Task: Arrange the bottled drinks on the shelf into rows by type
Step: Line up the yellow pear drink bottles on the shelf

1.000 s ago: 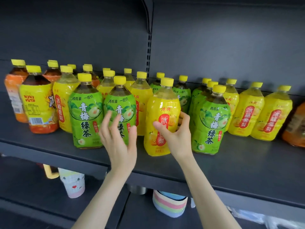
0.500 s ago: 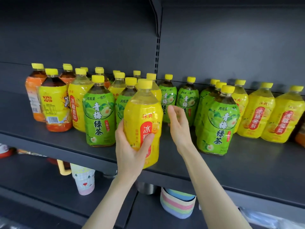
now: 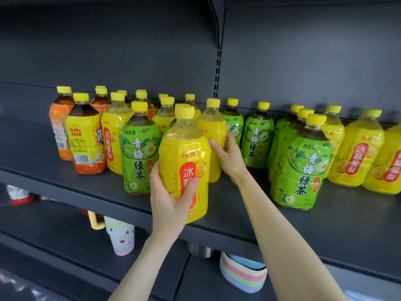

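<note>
**Yellow pear drink held at the shelf lip**

Dark grey shelf (image 3: 325, 231) carries yellow-capped bottles. Left hand (image 3: 171, 200) wraps closed around a yellow bottle (image 3: 184, 153) labelled 冰糖雪梨, at the front edge. Right hand (image 3: 227, 157) curls loosely against a second yellow bottle (image 3: 213, 135); firm grip unclear. Green bottles (image 3: 301, 166) read 青梅绿茶. Bare shelf lies front right.

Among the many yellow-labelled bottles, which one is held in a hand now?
The yellow-labelled plastic bottle at the front centre: the left hand wraps its lower body, nearer the camera than the rest. The right hand touches another behind.
</note>
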{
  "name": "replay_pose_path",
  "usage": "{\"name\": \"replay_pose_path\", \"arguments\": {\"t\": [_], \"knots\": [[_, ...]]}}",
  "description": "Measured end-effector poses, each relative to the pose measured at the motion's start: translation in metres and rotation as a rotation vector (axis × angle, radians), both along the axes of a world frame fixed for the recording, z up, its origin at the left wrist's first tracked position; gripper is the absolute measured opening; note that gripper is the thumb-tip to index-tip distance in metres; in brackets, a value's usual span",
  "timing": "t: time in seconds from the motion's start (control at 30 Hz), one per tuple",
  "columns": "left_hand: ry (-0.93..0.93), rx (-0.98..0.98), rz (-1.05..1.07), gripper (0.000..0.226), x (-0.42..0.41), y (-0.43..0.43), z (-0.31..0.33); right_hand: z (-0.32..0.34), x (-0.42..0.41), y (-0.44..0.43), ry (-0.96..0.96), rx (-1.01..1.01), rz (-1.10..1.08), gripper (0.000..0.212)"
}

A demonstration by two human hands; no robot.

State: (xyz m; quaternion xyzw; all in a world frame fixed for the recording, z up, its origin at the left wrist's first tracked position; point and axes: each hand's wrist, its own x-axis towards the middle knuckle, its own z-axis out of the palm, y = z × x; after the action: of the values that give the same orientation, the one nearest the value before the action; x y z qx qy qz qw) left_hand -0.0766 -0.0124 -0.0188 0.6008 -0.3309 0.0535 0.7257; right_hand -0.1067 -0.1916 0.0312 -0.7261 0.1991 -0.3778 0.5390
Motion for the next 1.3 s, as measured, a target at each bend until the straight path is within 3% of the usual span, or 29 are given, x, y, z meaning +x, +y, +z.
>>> {"name": "replay_pose_path", "arguments": {"t": [0.1,0.33,0.47,0.63,0.77,0.87,1.07,1.3], "knots": [[-0.004,0.005,-0.002,0.085,-0.002,0.001,0.002,-0.004,-0.027,0.010,-0.070,0.017,-0.043,0.066],[0.030,0.006,-0.064,0.083,0.000,0.002,0.001,-0.022,-0.086,0.062,-0.270,0.131,-0.108,0.073],[0.036,-0.037,-0.102,0.080,-0.007,0.005,0.003,-0.023,-0.093,0.080,-0.303,0.108,-0.204,0.061],[0.077,-0.118,-0.219,0.086,-0.036,0.002,0.008,-0.018,-0.139,0.087,-0.403,0.129,-0.307,0.029],[0.053,-0.113,-0.339,0.078,-0.077,-0.023,0.021,-0.002,-0.194,0.071,-0.455,0.088,-0.406,0.041],[0.045,-0.107,-0.446,0.074,-0.124,-0.048,0.028,0.006,-0.244,0.053,-0.452,0.042,-0.469,0.058],[0.063,-0.090,-0.551,0.069,-0.231,-0.108,0.023,-0.004,-0.356,0.003,-0.367,-0.001,-0.531,0.034],[0.077,-0.027,-0.583,0.081,-0.315,-0.165,0.017,-0.013,-0.437,-0.061,-0.296,0.022,-0.549,0.045]]}}
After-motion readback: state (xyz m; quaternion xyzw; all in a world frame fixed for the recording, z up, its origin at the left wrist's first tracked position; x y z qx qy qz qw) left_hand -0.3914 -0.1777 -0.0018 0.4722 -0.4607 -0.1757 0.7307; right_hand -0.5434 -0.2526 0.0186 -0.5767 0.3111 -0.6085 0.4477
